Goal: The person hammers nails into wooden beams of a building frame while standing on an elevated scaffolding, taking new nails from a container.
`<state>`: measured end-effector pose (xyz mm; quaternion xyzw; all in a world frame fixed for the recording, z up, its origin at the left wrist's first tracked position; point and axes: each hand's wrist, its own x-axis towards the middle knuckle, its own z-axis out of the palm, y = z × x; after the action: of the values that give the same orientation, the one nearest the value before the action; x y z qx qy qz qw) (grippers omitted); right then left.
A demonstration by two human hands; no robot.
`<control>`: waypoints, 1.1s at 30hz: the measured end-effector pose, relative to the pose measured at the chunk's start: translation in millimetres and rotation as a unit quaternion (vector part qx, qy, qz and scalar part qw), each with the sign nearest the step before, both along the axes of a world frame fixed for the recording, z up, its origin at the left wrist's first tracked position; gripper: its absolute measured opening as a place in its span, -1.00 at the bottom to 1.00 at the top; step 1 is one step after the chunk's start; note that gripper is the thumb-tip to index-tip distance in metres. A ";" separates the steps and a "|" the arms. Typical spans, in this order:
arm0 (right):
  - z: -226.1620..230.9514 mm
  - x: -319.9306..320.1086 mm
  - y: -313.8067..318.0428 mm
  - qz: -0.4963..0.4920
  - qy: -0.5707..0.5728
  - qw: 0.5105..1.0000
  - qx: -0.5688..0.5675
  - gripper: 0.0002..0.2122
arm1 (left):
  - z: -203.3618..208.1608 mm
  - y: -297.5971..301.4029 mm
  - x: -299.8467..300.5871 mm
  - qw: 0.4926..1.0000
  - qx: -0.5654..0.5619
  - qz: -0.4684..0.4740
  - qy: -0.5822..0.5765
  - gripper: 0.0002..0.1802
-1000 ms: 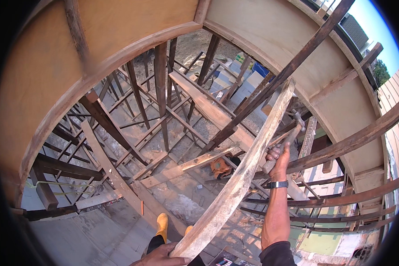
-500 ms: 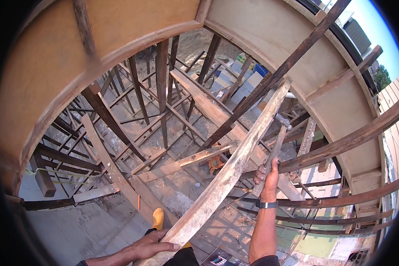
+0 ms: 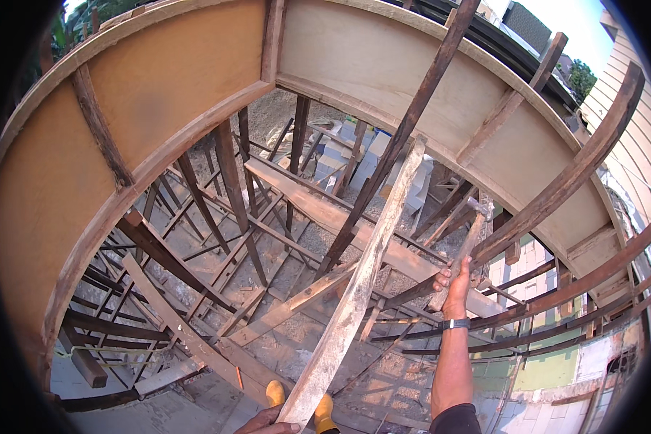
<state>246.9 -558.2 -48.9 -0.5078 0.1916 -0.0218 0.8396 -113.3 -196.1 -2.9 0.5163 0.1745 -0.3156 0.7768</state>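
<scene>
My right hand (image 3: pixel 453 284) is closed around the wooden handle of a hammer (image 3: pixel 473 237), its metal head pointing up and away from me. Just behind that hand passes a dark wooden pole (image 3: pixel 532 213). At the lower edge, my left hand (image 3: pixel 267 422) grips the near end of a long, pale, rough wooden board (image 3: pixel 347 307); only part of the hand is in view. The board slants up and to the right, and its far end appears against the lower edge of the panelled formwork (image 3: pixel 369 54).
Yellow boots (image 3: pixel 275 393) stand beside planks (image 3: pixel 242 372) high above the ground. Dark wooden posts (image 3: pixel 228 163) and crossing braces fill the space below. A wide plank (image 3: pixel 318 206) runs across the middle. Several long poles (image 3: pixel 557 312) curve past on the right.
The view has shifted, showing more of the formwork's top and both boots. The board looks steeper, and my left hand sits lower in view. My right hand still holds the hammer, now farther right.
</scene>
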 end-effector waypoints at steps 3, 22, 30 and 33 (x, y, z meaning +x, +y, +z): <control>11.8 63.5 -9.1 -0.201 -0.113 0.967 0.103 -0.53 | -22.2 -4.0 -12.1 0.999 -0.014 -0.004 0.028 -0.35; -7.8 119.7 61.3 0.152 0.022 0.988 -0.004 -0.51 | -41.2 15.1 -37.1 0.977 -0.066 0.028 0.201 -0.42; -17.2 84.4 71.7 -0.066 -0.052 0.986 0.144 -0.59 | -23.5 10.3 -24.2 0.981 -0.007 0.044 0.186 -0.21; -39.9 96.8 78.3 0.116 -0.050 0.989 -0.081 -0.61 | -87.6 53.5 -69.2 0.966 -0.017 0.118 0.230 -0.22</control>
<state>343.7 -479.8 -88.7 -0.5913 0.0867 0.0344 0.8010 -182.5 -142.6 -90.6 0.3928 0.4027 -0.3347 0.7560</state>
